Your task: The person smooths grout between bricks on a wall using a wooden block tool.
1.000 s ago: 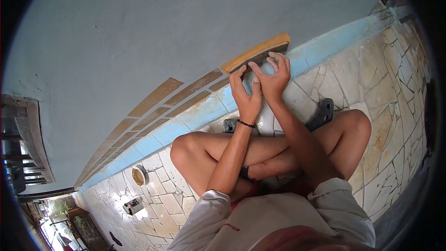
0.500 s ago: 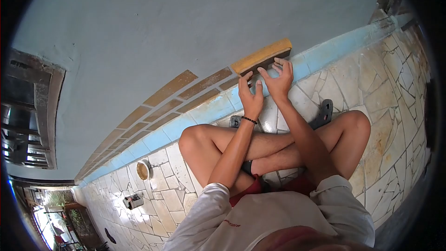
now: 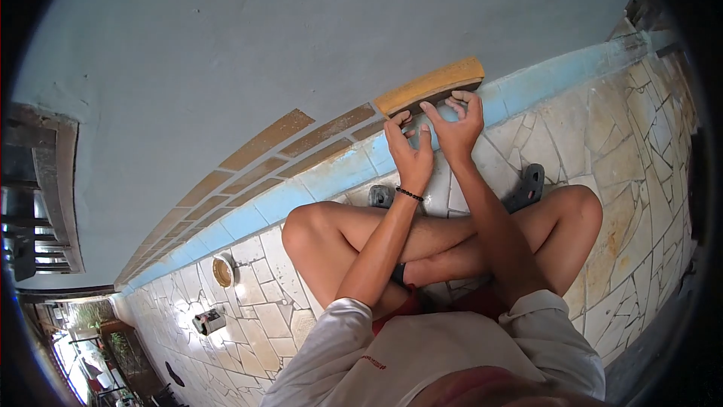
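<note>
A long yellow-orange foam-like block [image 3: 429,88] with a dark lower side rests along the grey wall, just above the light blue skirting [image 3: 361,164]. My left hand [image 3: 409,151] has curled fingers at the block's left end, thumb apart from them. Near the middle and right of its lower edge, my right hand [image 3: 458,130] grips with thumb and bent fingers. Rows of brown brick-shaped patches [image 3: 271,138] run along the wall to the left, up to the block. The block's wall-facing side is hidden.
A round tub with brown contents [image 3: 224,271] and a tin [image 3: 208,322] stand on the stone-paved floor at left. My crossed legs [image 3: 331,245] lie below my hands, beside a grey sandal [image 3: 527,189]. A barred window [image 3: 45,189] is in the wall far left.
The block has tilted a little, showing more of its yellow face and less of its dark side. Both hands stay at its lower edge. My view has shifted slightly.
</note>
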### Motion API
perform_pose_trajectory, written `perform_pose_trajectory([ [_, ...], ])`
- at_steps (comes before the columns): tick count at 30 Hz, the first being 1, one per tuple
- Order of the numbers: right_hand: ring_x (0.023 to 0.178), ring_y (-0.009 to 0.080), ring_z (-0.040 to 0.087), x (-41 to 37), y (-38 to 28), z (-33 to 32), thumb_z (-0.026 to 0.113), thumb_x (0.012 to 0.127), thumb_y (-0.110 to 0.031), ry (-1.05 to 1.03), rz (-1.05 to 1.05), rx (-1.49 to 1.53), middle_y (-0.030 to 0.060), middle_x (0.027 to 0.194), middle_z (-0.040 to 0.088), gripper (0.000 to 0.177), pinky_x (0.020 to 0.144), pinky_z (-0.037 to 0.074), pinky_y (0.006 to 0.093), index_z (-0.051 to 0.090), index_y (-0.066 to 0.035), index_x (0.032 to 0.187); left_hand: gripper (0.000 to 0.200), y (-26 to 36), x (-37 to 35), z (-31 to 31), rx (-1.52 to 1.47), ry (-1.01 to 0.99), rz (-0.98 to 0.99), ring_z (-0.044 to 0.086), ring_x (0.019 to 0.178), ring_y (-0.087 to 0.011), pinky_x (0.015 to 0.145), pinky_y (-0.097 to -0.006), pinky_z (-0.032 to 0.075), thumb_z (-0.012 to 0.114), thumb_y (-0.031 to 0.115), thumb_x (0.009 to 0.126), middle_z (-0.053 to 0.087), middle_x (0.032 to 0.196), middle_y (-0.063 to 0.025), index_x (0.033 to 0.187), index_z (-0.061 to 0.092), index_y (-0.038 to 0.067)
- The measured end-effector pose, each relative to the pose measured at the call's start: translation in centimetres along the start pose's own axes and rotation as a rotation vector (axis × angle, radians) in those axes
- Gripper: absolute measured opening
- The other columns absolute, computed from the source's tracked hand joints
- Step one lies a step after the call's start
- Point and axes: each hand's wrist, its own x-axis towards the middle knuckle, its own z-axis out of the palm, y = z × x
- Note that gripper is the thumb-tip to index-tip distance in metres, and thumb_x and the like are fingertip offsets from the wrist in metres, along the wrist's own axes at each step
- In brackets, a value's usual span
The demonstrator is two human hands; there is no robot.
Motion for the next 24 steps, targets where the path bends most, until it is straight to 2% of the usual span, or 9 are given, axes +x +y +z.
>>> perform_pose_trajectory([
  [3,0.095,0.0249,0.065,0.3,-0.2,0.2,0.099,0.064,-0.012,-0.009,0.042,-0.004,0.0125,0.106,0.061,0.051,0.076,0.062,0.0351,0.064,0.002,0.099,0.038,0.1,0.6,0.0,0.001,0.013,0.007,0.059,0.116,-0.0262,0.091,-0.0362,0.053,0.069,0.010,0.096,0.058,0.124,-0.0165,0.129,0.054,-0.002],
  [9,0.093,0.0247,0.064,0.7,-0.4,0.4,0.098,0.064,-0.013,-0.014,-0.030,-0.103,0.0112,0.103,0.061,0.043,0.074,0.058,0.0332,0.066,-0.001,0.090,0.038,0.2,1.5,-0.5,-0.003,-0.017,-0.026,0.060,0.112,-0.0242,0.088,-0.0351,0.053,0.071,0.011,0.095,0.058,0.123,-0.0153,0.126,0.055,-0.002],
  [13,0.092,0.0255,0.063,0.7,-0.6,0.1,0.098,0.064,-0.014,-0.038,-0.059,-0.133,0.0108,0.101,0.060,0.041,0.074,0.057,0.0346,0.066,-0.002,0.088,0.037,0.2,1.4,-0.7,-0.063,-0.050,-0.077,0.062,0.106,-0.0214,0.085,-0.0337,0.052,0.071,0.010,0.095,0.058,0.123,-0.0141,0.126,0.055,-0.001],
  [18,0.091,0.0255,0.062,0.5,-0.6,-0.5,0.097,0.065,-0.013,-0.056,-0.056,-0.119,0.0098,0.100,0.060,0.039,0.075,0.054,0.0366,0.066,-0.003,0.087,0.037,0.3,0.6,-0.6,-0.059,-0.055,-0.046,0.063,0.103,-0.0199,0.084,-0.0331,0.052,0.069,0.007,0.095,0.057,0.124,-0.0132,0.127,0.055,-0.001],
  [21,0.089,0.0210,0.062,0.4,-0.4,-0.8,0.097,0.068,-0.014,-0.072,-0.095,-0.154,0.0078,0.099,0.060,0.037,0.075,0.055,0.0337,0.066,-0.003,0.087,0.037,0.5,0.4,-0.6,-0.005,-0.079,-0.012,0.063,0.103,-0.0200,0.083,-0.0331,0.052,0.069,0.006,0.094,0.055,0.125,-0.0133,0.128,0.055,-0.001],
  [24,0.089,0.0212,0.062,0.2,-0.4,-0.9,0.097,0.068,-0.014,-0.078,-0.088,-0.155,0.0076,0.099,0.061,0.037,0.075,0.054,0.0340,0.067,-0.003,0.087,0.038,0.5,0.3,-0.6,0.021,-0.094,-0.003,0.063,0.102,-0.0201,0.082,-0.0330,0.053,0.069,0.006,0.093,0.053,0.125,-0.0131,0.127,0.055,-0.001],
])
